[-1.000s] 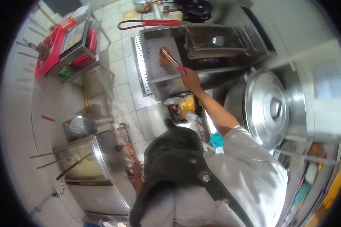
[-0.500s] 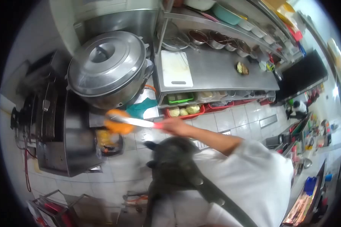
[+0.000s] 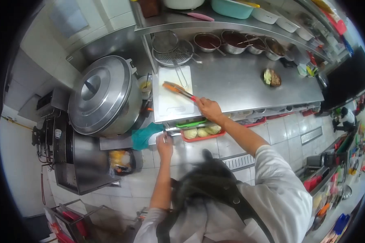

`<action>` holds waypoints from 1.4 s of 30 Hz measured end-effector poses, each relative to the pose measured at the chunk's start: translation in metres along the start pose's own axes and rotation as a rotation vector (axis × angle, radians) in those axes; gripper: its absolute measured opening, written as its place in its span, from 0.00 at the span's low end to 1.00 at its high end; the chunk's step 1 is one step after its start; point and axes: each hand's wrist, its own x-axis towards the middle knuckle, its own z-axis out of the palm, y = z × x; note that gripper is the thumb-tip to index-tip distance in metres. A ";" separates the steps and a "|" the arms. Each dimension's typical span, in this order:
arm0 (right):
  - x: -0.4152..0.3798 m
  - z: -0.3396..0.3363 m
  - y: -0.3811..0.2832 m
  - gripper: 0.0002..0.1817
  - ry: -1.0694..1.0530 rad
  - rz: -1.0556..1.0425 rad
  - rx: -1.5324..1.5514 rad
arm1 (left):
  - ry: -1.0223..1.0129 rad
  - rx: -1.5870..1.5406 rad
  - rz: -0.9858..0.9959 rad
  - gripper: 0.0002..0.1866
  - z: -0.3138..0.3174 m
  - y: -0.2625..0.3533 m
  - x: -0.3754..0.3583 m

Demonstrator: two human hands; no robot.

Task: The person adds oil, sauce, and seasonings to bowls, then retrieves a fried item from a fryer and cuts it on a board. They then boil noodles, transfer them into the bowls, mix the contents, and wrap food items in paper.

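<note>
My right hand (image 3: 210,109) is closed round the red handle of a pair of tongs (image 3: 184,93). Their orange tips point left, over the white cutting board (image 3: 164,99) on the steel counter. A wire skimmer (image 3: 184,77) lies with its handle across the back of that board. Lower down, my left hand (image 3: 164,143) is by the counter's front left corner, fingers curled; I cannot tell what is in them. Just left of it is a teal cloth (image 3: 146,135).
A big lidded pot (image 3: 105,97) stands at the left. Sauce bowls (image 3: 207,41) line the counter's back, under a shelf (image 3: 178,22). A cut cabbage piece (image 3: 271,77) sits further right. Below the counter's edge is a red crate (image 3: 202,137) of cabbages. Steel equipment (image 3: 87,162) is at lower left.
My right hand has carried the tongs from beside the pot, over the floor, to above the cutting board. My left hand has come into view near the teal cloth. The view has shifted.
</note>
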 end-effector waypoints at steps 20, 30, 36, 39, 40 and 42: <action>-0.042 -0.023 0.132 0.34 -0.402 -0.138 0.106 | -0.218 0.516 0.030 0.38 0.043 -0.001 0.137; -0.019 -0.069 0.133 0.38 -0.309 -0.175 -0.014 | -0.550 0.484 0.274 0.35 0.047 0.007 0.256; -0.038 -0.113 0.098 0.28 -0.407 0.263 0.400 | -0.253 0.288 0.337 0.28 0.053 -0.023 0.249; -0.040 -0.070 0.064 0.25 -0.621 0.650 0.584 | 0.119 0.043 0.203 0.14 0.051 -0.004 0.215; -0.050 -0.036 0.061 0.25 -0.493 0.443 0.563 | 0.083 -0.007 0.120 0.09 0.046 0.007 0.203; -0.044 0.007 0.052 0.29 -0.791 0.820 0.978 | -0.151 -0.291 -0.258 0.15 0.042 0.035 0.169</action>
